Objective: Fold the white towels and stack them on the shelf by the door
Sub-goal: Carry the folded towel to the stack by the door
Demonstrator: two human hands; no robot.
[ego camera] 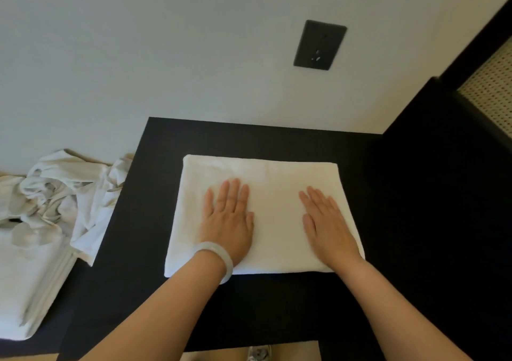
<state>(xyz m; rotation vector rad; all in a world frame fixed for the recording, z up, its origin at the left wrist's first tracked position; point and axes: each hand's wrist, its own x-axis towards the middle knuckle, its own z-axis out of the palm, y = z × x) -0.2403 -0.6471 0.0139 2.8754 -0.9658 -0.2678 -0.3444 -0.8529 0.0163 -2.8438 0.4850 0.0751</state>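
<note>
Two bare forearms reach up from the bottom edge, well apart from each other. On the left wrist sits a pale, milky bangle (219, 258). Both hands lie flat, palms down, fingers straight and close together, holding nothing. The left hand (227, 222) presses the left half of a folded white towel (271, 178), and the right hand (328, 222) presses its right half, with bare towel between them. The towel is a neat rectangle lying flat in the middle of a dark, nearly black table (133, 291).

To the left, a flat stack of folded white cloth (25, 286) lies low. Just beyond it is a crumpled heap of white linen (63, 194), one corner draping over the table's left edge.

Behind the table rises a plain white wall (138, 56) with a dark power socket (320, 45). At the far right is dark furniture with a woven cane panel (493, 92).
</note>
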